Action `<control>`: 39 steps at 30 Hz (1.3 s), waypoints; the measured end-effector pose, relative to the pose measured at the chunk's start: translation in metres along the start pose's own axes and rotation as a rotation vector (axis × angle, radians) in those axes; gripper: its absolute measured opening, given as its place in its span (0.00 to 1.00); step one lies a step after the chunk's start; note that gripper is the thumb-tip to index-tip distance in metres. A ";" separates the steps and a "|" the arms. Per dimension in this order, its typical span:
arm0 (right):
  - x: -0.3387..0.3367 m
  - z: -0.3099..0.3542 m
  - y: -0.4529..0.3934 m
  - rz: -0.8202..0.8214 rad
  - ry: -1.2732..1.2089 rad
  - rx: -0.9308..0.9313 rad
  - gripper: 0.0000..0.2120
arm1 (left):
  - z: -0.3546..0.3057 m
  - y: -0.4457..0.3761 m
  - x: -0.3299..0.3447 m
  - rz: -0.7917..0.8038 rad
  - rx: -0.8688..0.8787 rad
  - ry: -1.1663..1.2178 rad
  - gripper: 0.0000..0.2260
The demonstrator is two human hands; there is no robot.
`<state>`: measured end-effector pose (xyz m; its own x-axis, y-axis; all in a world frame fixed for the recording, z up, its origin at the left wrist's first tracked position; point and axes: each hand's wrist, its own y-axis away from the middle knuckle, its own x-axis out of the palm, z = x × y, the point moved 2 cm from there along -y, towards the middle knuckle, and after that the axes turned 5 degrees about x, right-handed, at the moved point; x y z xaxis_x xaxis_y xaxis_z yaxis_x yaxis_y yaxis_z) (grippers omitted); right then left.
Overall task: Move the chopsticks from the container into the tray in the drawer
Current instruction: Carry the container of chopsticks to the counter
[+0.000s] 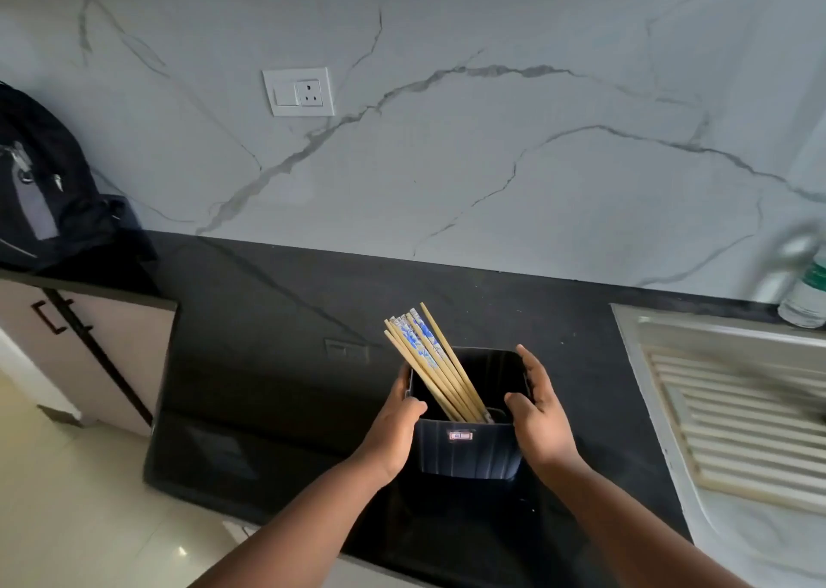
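The left hand (395, 424) grips the left wall of a dark container (467, 451), its thumb hooked over the near rim and its fingers curled around the outside. The right hand (538, 413) lies against the container's right side, fingers fairly straight along the wall, thumb at the near rim. Between the hands, a bundle of chopsticks (427, 359) stands in the container, leaning toward the left hand, their tops rising above the rim. The container sits on a black surface (268, 341). Well to the right of the right hand is a sink drainboard (737, 408); far left of the left hand, a black backpack (40, 185).
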<state>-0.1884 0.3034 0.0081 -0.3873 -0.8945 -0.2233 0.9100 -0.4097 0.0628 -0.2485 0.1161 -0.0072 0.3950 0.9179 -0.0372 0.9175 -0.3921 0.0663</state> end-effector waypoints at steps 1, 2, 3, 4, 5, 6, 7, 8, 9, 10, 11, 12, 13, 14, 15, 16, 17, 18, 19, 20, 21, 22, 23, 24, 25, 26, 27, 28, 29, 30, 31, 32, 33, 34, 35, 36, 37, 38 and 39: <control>0.002 0.001 -0.002 -0.012 -0.016 0.001 0.30 | -0.001 -0.001 -0.002 0.023 0.010 0.009 0.33; 0.005 0.003 -0.003 -0.018 -0.032 0.003 0.29 | -0.002 -0.001 -0.004 0.040 0.014 0.014 0.35; 0.008 0.005 -0.004 -0.022 -0.049 0.005 0.29 | -0.003 -0.002 -0.008 0.053 0.014 0.009 0.36; 0.011 0.007 -0.004 -0.024 -0.068 0.004 0.28 | -0.005 -0.002 -0.012 0.067 0.012 -0.011 0.37; 0.015 0.010 -0.005 -0.028 -0.089 0.001 0.28 | -0.007 -0.002 -0.016 0.082 0.003 -0.049 0.37; 0.018 0.012 -0.005 -0.031 -0.107 -0.003 0.27 | -0.009 -0.002 -0.022 0.101 -0.010 -0.101 0.38; 0.021 0.015 -0.005 -0.032 -0.121 -0.010 0.27 | -0.010 -0.001 -0.028 0.120 -0.025 -0.157 0.38; 0.025 0.019 -0.006 -0.023 -0.133 -0.020 0.26 | -0.011 0.000 -0.034 0.130 -0.042 -0.208 0.37; 0.028 0.022 -0.006 -0.003 -0.145 -0.033 0.26 | -0.011 0.002 -0.041 0.129 -0.061 -0.244 0.37; 0.032 0.025 -0.007 0.026 -0.155 -0.045 0.26 | -0.012 0.005 -0.048 0.118 -0.074 -0.256 0.36; 0.037 0.029 -0.008 0.058 -0.161 -0.056 0.26 | -0.014 0.008 -0.055 0.100 -0.073 -0.244 0.36; 0.042 0.032 -0.009 0.094 -0.163 -0.070 0.26 | -0.016 0.013 -0.061 0.072 -0.058 -0.220 0.35; 0.047 0.035 -0.010 0.136 -0.163 -0.086 0.27 | -0.020 0.019 -0.066 0.037 -0.041 -0.190 0.35; 0.054 0.038 -0.011 0.184 -0.163 -0.106 0.27 | -0.022 0.026 -0.070 -0.013 -0.030 -0.159 0.35; 0.061 0.041 -0.012 0.235 -0.165 -0.121 0.27 | -0.023 0.035 -0.075 -0.078 -0.029 -0.128 0.35; 0.069 0.044 -0.012 0.285 -0.170 -0.129 0.27 | -0.023 0.046 -0.079 -0.153 -0.030 -0.104 0.35; 0.078 0.047 -0.012 0.333 -0.177 -0.131 0.27 | -0.022 0.058 -0.083 -0.228 -0.024 -0.086 0.35; 0.087 0.048 -0.009 0.387 -0.181 -0.130 0.27 | -0.020 0.072 -0.086 -0.302 -0.017 -0.076 0.35; 0.097 0.049 -0.005 0.451 -0.175 -0.127 0.27 | -0.017 0.088 -0.088 -0.372 -0.018 -0.067 0.35; 0.107 0.049 0.002 0.520 -0.163 -0.127 0.27 | -0.016 0.106 -0.090 -0.428 -0.021 -0.059 0.35; 0.118 0.049 0.010 0.591 -0.153 -0.128 0.27 | -0.014 0.124 -0.090 -0.472 -0.015 -0.052 0.35; 0.128 0.049 0.020 0.658 -0.142 -0.126 0.28 | -0.013 0.144 -0.089 -0.515 -0.007 -0.049 0.34; 0.137 0.049 0.031 0.723 -0.125 -0.125 0.28 | -0.013 0.164 -0.088 -0.565 -0.003 -0.042 0.34; 0.146 0.051 0.044 0.791 -0.108 -0.129 0.28 | -0.013 0.185 -0.085 -0.622 -0.002 -0.027 0.33; 0.156 0.052 0.059 0.863 -0.094 -0.135 0.29 | -0.013 0.207 -0.082 -0.681 -0.004 -0.006 0.33; 0.164 0.053 0.074 0.934 -0.081 -0.139 0.29 | -0.012 0.229 -0.078 -0.739 -0.003 0.017 0.34; 0.173 0.053 0.090 1.004 -0.064 -0.141 0.29 | -0.011 0.251 -0.074 -0.797 0.001 0.032 0.34; 0.181 0.054 0.108 1.078 -0.043 -0.145 0.30 | -0.010 0.274 -0.070 -0.859 0.001 0.039 0.33; 0.189 0.054 0.126 1.154 -0.012 -0.148 0.30 | -0.009 0.297 -0.066 -0.919 0.001 0.046 0.33; 0.197 0.053 0.145 1.226 0.024 -0.156 0.31 | -0.008 0.319 -0.062 -0.974 0.003 0.061 0.32; 0.206 0.051 0.166 1.291 0.065 -0.174 0.31 | -0.007 0.343 -0.058 -1.029 0.005 0.081 0.32; 0.214 0.049 0.186 1.345 0.100 -0.197 0.32 | -0.006 0.367 -0.054 -1.082 0.007 0.105 0.32; 0.221 0.047 0.204 1.389 0.121 -0.217 0.32 | -0.004 0.388 -0.050 -1.128 0.010 0.125 0.32; 0.229 0.045 0.225 1.438 0.142 -0.239 0.33 | -0.002 0.410 -0.046 -1.178 0.011 0.138 0.32; 0.238 0.042 0.249 1.490 0.171 -0.265 0.33 | 0.001 0.435 -0.041 -1.233 0.007 0.146 0.32; 0.246 0.039 0.274 1.545 0.207 -0.290 0.33 | 0.004 0.459 -0.037 -1.285 0.001 0.153 0.32; 0.254 0.038 0.299 1.606 0.239 -0.312 0.33 | 0.008 0.482 -0.033 -1.334 -0.005 0.165 0.33; 0.261 0.036 0.325 1.672 0.272 -0.334 0.34 | 0.015 0.507 -0.029 -1.388 -0.013 0.179 0.34; 0.270 0.032 0.361 1.739 0.309 -0.366 0.34 | 0.024 0.541 -0.023 -1.449 -0.016 0.183 0.35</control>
<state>0.0311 -0.0915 0.0019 0.9445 -0.1330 -0.3003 0.2023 0.9560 0.2127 0.2397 -0.1189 0.0057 -0.8679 0.4947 0.0452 0.4967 0.8629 0.0928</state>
